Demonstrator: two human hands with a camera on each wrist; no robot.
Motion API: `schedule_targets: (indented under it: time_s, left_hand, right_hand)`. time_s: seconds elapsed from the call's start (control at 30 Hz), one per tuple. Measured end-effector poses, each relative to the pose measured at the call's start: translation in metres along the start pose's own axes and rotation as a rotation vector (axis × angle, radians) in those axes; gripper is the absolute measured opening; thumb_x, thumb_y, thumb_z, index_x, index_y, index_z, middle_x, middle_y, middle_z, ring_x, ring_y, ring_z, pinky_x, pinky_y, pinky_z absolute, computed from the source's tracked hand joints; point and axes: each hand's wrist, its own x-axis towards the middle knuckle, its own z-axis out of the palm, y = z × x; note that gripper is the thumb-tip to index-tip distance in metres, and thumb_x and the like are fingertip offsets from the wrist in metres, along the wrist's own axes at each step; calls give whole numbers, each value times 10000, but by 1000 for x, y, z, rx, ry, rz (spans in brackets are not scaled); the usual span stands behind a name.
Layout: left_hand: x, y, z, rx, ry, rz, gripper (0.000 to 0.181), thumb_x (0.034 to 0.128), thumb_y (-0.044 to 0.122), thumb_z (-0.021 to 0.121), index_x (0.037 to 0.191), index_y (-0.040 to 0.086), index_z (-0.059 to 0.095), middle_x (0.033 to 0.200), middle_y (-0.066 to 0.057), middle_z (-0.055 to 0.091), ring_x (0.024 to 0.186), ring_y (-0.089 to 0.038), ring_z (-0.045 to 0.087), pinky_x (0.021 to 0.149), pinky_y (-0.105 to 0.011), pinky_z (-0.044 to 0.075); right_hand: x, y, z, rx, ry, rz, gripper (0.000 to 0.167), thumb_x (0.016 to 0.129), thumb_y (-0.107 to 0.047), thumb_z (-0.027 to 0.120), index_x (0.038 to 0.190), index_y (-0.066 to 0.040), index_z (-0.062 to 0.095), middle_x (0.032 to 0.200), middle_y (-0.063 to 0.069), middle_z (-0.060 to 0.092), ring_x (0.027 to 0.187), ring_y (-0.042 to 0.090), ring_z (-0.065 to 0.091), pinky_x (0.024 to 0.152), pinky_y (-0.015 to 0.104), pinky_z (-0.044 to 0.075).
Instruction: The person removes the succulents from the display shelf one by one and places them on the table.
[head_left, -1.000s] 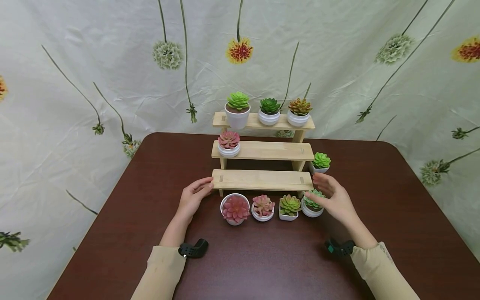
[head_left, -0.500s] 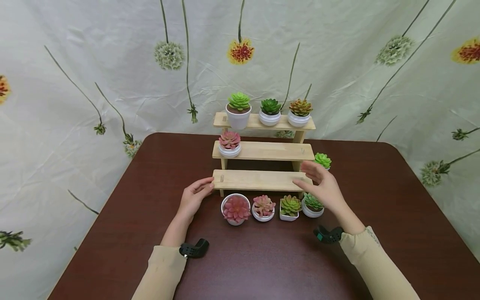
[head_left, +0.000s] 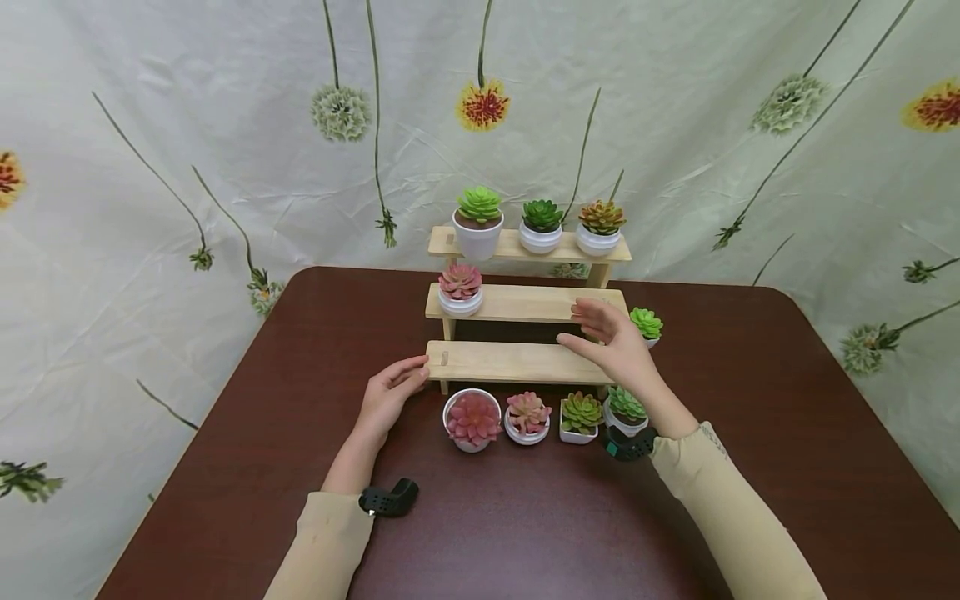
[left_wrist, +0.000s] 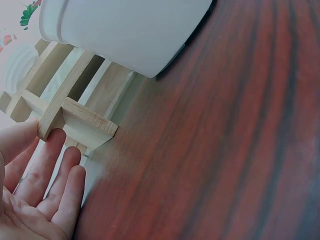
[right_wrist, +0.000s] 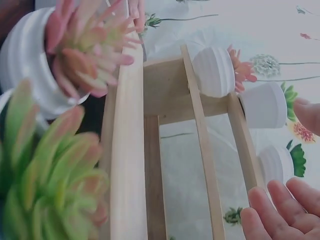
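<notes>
Head view: pinching wooden stand [head_left: 513, 362] at eight o'clock with left hand [head_left: 385, 400]; hovering at four o'clock with wide-fingered right hand [head_left: 617, 348].

Worn items: long sleeves [head_left: 318, 542] are showing beige; a black left wristband [head_left: 392, 500] is displaying small perforations; a black right wristband [head_left: 636, 445] is bearing a teal patch [head_left: 612, 448] at its eight o'clock.

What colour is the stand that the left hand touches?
The stand is light beige, clearest in the head view.
</notes>
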Motion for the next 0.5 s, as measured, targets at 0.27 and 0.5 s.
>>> schedule_targets:
  time_s: [0.27, 0.5]
  left_hand:
    - [-1, -1, 1, -5, 3, 28, 333, 901, 106, 638, 1203, -30, 606, 978, -34, 679, 869, -54, 627, 809, -230, 517]
    - [-1, -1, 0, 2, 0, 26, 345, 902, 127, 642, 1208, -29, 604, 990, -41, 680, 873, -50, 625, 813, -232, 516]
  right_hand:
    - [20, -7, 16, 40, -19, -20, 634, 828, -198, 737, 1357, -10, 442, 1306, 179, 508, 1177, 283, 515, 1009, 366, 405]
    - [37, -15, 29, 63, -34, -11, 623, 819, -192, 742, 1346, -22, 456, 1302, 188, 510, 1173, 258, 519, 1012, 357, 400]
